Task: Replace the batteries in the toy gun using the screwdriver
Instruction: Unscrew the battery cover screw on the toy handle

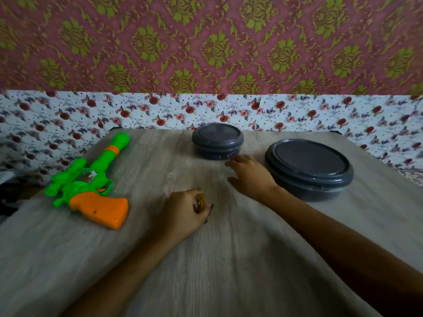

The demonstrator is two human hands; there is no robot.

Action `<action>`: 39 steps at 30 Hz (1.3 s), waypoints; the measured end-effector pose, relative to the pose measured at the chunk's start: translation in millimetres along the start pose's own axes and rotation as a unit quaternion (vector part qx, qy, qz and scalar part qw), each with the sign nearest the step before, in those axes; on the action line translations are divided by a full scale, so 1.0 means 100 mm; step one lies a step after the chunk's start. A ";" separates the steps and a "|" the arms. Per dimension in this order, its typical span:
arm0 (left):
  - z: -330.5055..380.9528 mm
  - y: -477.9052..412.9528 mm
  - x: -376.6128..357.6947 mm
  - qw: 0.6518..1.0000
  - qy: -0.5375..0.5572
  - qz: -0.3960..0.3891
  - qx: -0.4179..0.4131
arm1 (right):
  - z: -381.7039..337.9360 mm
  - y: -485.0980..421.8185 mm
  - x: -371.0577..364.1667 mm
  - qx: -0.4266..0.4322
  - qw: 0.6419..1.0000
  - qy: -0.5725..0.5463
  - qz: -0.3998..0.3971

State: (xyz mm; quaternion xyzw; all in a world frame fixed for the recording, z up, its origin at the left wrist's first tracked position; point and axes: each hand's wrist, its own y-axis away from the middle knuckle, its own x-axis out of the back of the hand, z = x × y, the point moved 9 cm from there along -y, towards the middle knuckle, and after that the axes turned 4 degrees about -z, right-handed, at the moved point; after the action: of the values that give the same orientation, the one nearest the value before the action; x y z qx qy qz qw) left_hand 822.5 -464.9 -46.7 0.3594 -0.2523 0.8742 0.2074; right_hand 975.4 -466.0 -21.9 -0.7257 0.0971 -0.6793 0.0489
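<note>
A green and orange toy gun (91,181) lies on the left side of the wooden table (206,259), orange grip toward me, green barrel pointing away. My left hand (185,211) rests on the table's middle, fingers curled around small brownish-gold objects (200,203) that look like batteries. My right hand (249,175) reaches forward with fingers spread, its fingertips at the base of a small dark lidded container (217,143). It holds nothing. No screwdriver is in view.
A larger dark round lidded container (309,168) stands at the right, beside my right forearm. Floral cloth (68,120) covers the area behind and beside the table. A patterned red and green wall (206,42) rises at the back.
</note>
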 end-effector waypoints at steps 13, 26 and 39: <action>0.77 -0.15 -0.65 0.997 -0.033 -0.046 -0.050 | 0.30 1.18 0.03 0.001 0.996 -0.066 -0.063; 0.39 0.13 -0.05 1.000 -0.007 0.006 0.009 | -0.16 1.11 0.37 0.034 0.994 -0.105 0.025; -1.09 1.07 1.30 0.919 0.155 0.314 0.182 | -2.04 0.10 -0.19 0.188 0.949 -0.251 -0.045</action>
State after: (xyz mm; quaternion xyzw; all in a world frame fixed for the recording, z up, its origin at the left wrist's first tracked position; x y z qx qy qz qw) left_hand 621.7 -461.1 -49.8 0.1535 -0.1532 0.9699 -0.1104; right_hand 770.7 -459.7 -27.6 -0.8539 -0.0802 -0.4831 0.1764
